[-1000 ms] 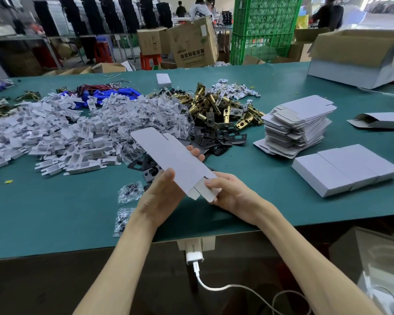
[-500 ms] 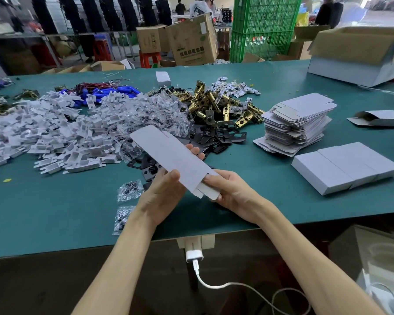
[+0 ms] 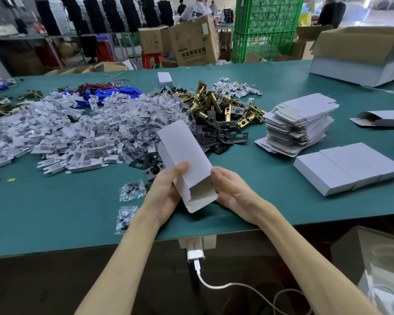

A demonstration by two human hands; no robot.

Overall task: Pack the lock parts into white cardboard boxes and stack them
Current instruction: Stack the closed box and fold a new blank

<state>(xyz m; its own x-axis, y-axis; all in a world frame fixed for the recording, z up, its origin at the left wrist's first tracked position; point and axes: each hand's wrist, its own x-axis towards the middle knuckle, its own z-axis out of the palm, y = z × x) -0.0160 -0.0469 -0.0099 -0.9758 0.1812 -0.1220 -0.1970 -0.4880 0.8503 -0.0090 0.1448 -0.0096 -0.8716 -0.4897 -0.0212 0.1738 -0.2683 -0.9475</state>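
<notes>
L hand and R hand grip half-opened white box, flap at 6 o'clock; hard squeeze could crease it.

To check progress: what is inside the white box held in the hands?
The white box shows only bare cardboard at its open near end; its walls hide the deeper inside.

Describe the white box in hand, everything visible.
The white cardboard box is a long carton, partly squared into a sleeve. Its near end is open, greyish inside, tuck flap hanging toward the person. It is tilted above the table, far end pointing away. The left hand grips its left side, thumb on top; the right hand holds its right edge.
</notes>
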